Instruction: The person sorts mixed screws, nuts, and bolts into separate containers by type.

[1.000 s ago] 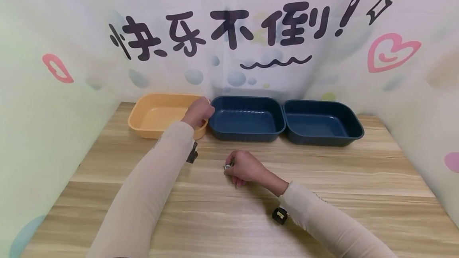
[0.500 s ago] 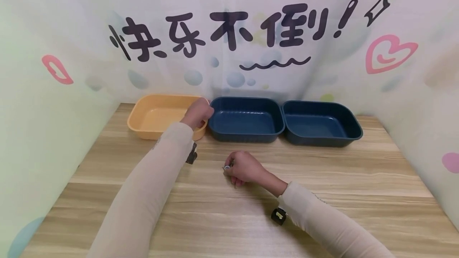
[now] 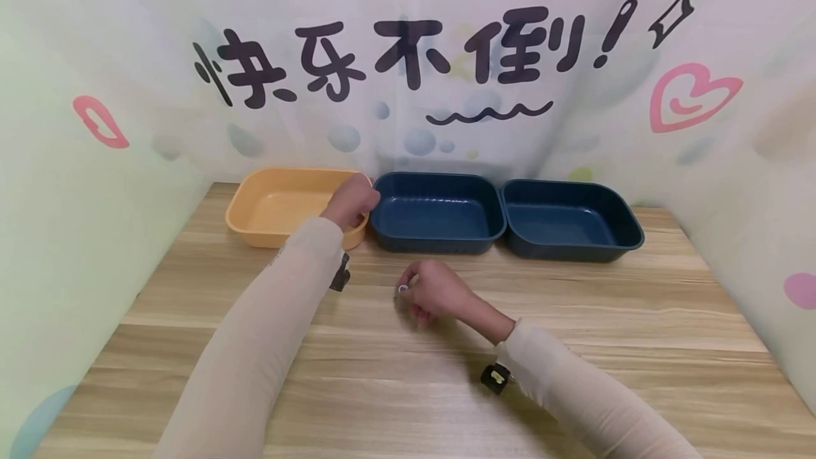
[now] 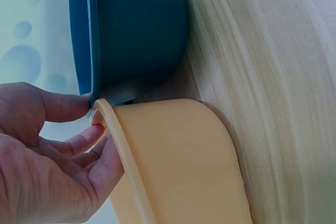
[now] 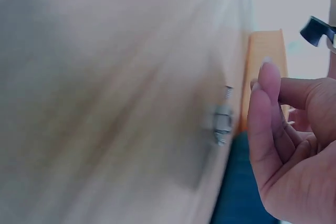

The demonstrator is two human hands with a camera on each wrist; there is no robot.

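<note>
My left hand (image 3: 352, 198) reaches to the right end of an orange tray (image 3: 255, 177). In the left wrist view its fingers (image 4: 79, 142) curl over the orange tray's rim (image 4: 118, 145), and the thumb touches the rim of the blue tray (image 4: 136, 30) beside it. My right hand (image 3: 435, 292) hovers just above the wooden table (image 3: 605, 317) in front of the trays, fingers curled. A small metal bolt (image 3: 403, 290) shows at its fingertips. The right wrist view shows the bolt (image 5: 223, 121) just past the curled fingers (image 5: 265, 108), the contact itself hidden.
Two dark blue trays (image 3: 436, 214) (image 3: 570, 224) stand in a row to the right of the orange one, along the back wall. A printed cloth backdrop (image 3: 408, 62) closes the back and both sides. Small black camera units sit at both wrists.
My right hand has risen slightly off the table and the bolt has moved up with it. The left hand stays on the orange tray's rim.
</note>
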